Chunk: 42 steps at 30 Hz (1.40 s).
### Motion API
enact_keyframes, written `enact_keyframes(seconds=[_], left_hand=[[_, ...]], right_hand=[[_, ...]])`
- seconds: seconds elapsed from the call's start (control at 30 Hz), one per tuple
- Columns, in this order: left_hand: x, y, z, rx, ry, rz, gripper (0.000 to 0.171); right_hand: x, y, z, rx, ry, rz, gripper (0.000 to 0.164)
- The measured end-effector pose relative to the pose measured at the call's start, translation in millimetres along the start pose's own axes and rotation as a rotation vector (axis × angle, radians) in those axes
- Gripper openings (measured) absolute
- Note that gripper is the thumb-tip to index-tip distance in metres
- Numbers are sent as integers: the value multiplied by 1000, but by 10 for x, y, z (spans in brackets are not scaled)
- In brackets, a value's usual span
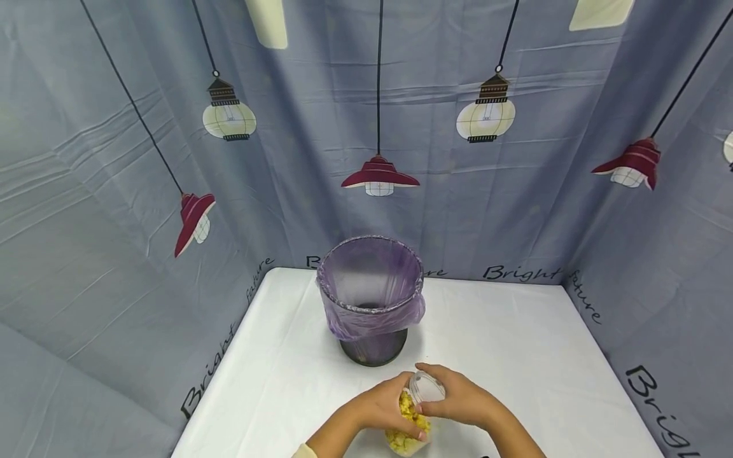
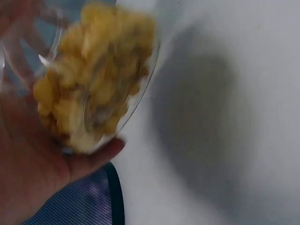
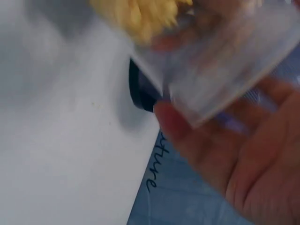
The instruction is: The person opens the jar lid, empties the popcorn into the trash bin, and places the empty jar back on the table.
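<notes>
A clear plastic container [image 1: 405, 440] is tilted between my hands over the white table. Crumbly yellow, popcorn-like pieces [image 2: 105, 70] fill its lower part. My left hand [image 1: 379, 404] grips the filled part, thumb and fingers curled round its side. With my right hand [image 1: 462, 399] I hold the clear round end [image 1: 426, 387] at the upper right, thumb and fingers on either side of it. In the right wrist view, that see-through end [image 3: 229, 70] is blurred, with the thumb against its edge. I cannot tell whether this end is a separate piece.
A dark mesh wastebasket [image 1: 375, 348], lined with a purple bag [image 1: 366, 321], stands just beyond my hands. The white table [image 1: 492, 343] meets a grey-blue printed cloth [image 1: 321, 127] at the back and sides. A few tiny crumbs [image 3: 96, 104] lie on the table.
</notes>
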State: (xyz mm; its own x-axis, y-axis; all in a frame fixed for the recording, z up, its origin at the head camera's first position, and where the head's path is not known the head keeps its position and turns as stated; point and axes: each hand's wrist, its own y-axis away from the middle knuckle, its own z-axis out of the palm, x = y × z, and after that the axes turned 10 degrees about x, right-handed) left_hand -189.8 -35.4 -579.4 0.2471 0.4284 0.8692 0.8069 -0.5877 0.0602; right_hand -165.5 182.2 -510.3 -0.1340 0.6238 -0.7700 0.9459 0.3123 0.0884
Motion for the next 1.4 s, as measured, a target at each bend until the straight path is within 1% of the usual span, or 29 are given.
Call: enact_keyframes(seconds=[0.1, 0.17, 0.2, 0.27, 0.33, 0.43, 0.53, 0.67, 0.77, 0.87, 0.93, 1.0, 1.1, 1.2, 1.27, 1.4], left_hand=[[-51, -6, -54, -178, 209, 16, 79], [-71, -20, -59, -262, 294, 37, 76], [-76, -27, -57, -282, 316, 49, 76], [-83, -39, -49, -292, 333, 75, 77], [-85, -47, -41, -284, 334, 94, 77], [-84, -46, -36, -271, 335, 102, 78], [-82, -36, -39, -259, 334, 92, 79], [-94, -15, -45, -218, 312, 52, 79], [-116, 4, -45, -158, 255, 22, 81], [-134, 30, -33, -81, 160, 3, 87], [-146, 43, -15, -35, 104, -1, 91], [-153, 56, 4, -4, 76, -2, 93], [-162, 71, 27, 19, 77, -1, 92], [-166, 81, 33, 24, 78, 3, 92], [-164, 84, 33, 24, 77, 4, 92], [-163, 76, 27, 23, 61, 4, 94]], right_hand=[[26, 17, -73, -129, -26, -99, 82], [40, 29, -102, -184, -36, -137, 84], [46, 33, -111, -200, -36, -157, 85], [57, 40, -123, -215, -27, -189, 86], [62, 43, -132, -211, -12, -210, 86], [59, 46, -143, -202, 5, -222, 87], [57, 49, -152, -192, 16, -225, 87], [71, 51, -180, -167, -29, -209, 86], [116, 43, -218, -125, -85, -156, 85], [208, 26, -266, -17, -50, -68, 86], [307, 15, -305, 84, 37, 4, 89], [431, -3, -347, 180, 144, 74, 94], [680, -31, -402, 289, 281, 149, 98], [954, -53, -426, 346, 356, 225, 99], [1127, -57, -411, 371, 379, 284, 102], [1455, -41, -304, 384, 400, 399, 108]])
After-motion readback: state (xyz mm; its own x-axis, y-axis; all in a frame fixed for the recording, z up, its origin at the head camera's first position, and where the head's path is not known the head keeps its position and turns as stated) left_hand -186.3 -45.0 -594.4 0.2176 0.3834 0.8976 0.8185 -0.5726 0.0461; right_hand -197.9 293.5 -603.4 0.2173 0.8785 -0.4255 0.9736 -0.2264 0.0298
